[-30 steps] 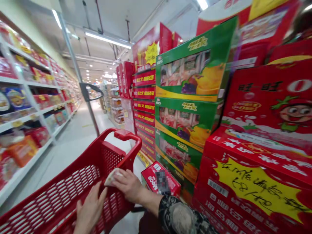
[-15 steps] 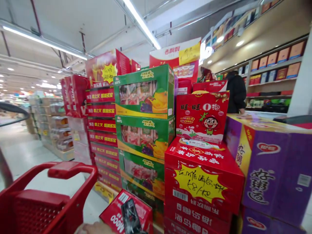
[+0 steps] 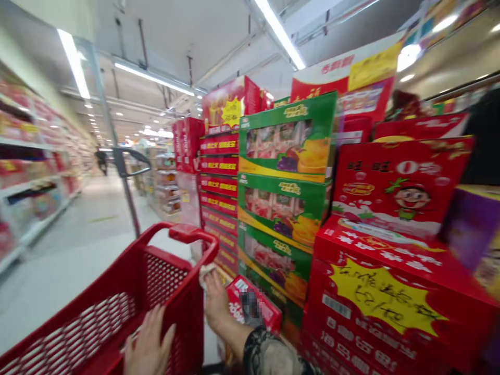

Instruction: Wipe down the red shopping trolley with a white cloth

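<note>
A red plastic shopping cart [image 3: 175, 304] with a perforated basket stands in front of me. My left hand [image 3: 150, 344] is at the cart's side, fingers stretched out; a small pale patch shows beside it, too blurred to name. My right hand [image 3: 216, 302], in a dark patterned sleeve, reaches to the cart's near right corner. Its fingers press a crumpled whitish cloth [image 3: 206, 273] against the outside of the cart, below the handle end. Just right of that hand lies a red Meco box [image 3: 269, 312] with a dark, pixelated object [image 3: 252, 307] on it.
Stacked green juice boxes [image 3: 285, 140] and red drink cartons [image 3: 386, 187] with yellow price signs rise close on the right. A grey metal post [image 3: 127, 198] stands beyond the cart. Shelves [image 3: 35, 182] line the aisle at left, where a distant person [image 3: 101, 160] is visible.
My view has turned left, so the stacks shift rightward. Both hands have come into view at the cart; earlier only part of one blurred hand showed at the bottom edge.
</note>
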`<state>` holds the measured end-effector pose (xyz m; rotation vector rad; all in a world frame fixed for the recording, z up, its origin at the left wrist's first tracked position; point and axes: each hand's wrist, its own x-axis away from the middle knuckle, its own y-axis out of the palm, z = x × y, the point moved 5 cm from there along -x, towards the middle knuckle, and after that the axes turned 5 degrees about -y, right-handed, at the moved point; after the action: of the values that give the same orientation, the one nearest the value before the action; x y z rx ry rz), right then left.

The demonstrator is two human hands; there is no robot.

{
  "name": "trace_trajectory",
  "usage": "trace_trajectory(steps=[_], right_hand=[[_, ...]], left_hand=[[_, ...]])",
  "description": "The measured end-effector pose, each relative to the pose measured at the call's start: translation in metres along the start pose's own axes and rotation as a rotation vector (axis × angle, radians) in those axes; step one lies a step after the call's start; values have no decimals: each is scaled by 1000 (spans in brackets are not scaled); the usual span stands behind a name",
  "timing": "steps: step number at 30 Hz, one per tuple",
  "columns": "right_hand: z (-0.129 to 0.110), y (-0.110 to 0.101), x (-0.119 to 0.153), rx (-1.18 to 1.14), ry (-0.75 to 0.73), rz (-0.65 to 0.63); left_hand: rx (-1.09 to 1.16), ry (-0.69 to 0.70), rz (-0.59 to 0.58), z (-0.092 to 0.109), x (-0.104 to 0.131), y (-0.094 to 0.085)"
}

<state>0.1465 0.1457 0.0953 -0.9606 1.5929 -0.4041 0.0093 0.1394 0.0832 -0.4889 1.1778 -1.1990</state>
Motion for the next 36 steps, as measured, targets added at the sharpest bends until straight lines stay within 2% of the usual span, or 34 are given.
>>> trace_trajectory(steps=[1, 3, 5, 8, 9, 10, 13, 16, 18, 21, 25, 27, 30, 34, 36], right_hand=[[0, 10, 13, -44, 10, 7], [3, 27, 39, -134, -2, 61], [10, 39, 62, -234, -71, 143], [26, 48, 81, -337, -117, 174], [28, 46, 81, -342, -167, 176], [32, 41, 78, -332, -156, 199], [38, 20, 52, -316, -65, 260], [23, 3, 19, -301, -100, 334], [6, 4, 8, -270, -171, 350], [-20, 20, 17, -225, -247, 284], [-53, 47, 60, -207, -413, 40], [-63, 51, 75, -225, -486, -50], [-64, 33, 68, -282, -466, 4], [-42, -12, 22, -312, -314, 228], [-31, -22, 3, -285, -256, 263]], left_hand=[[-42, -13, -4, -17, 12, -7], [-89, -12, -26, -32, 29, -15], [-91, 0, -54, -35, 33, -15], [-77, -15, -83, -37, 31, -14], [-80, -48, -96, -41, 31, -14], [-86, -83, -106, -45, 32, -15], [-116, -153, -123, -53, 38, -19], [-159, -191, -121, -53, 43, -23], [-182, -212, -125, -51, 46, -25], [-203, -226, -164, -49, 51, -28], [-242, -220, -162, -52, 61, -36], [-260, -228, -157, -56, 66, -40], [-288, -261, -163, -66, 73, -45], [-305, -310, -146, -74, 81, -52], [-299, -319, -139, -74, 84, -55]])
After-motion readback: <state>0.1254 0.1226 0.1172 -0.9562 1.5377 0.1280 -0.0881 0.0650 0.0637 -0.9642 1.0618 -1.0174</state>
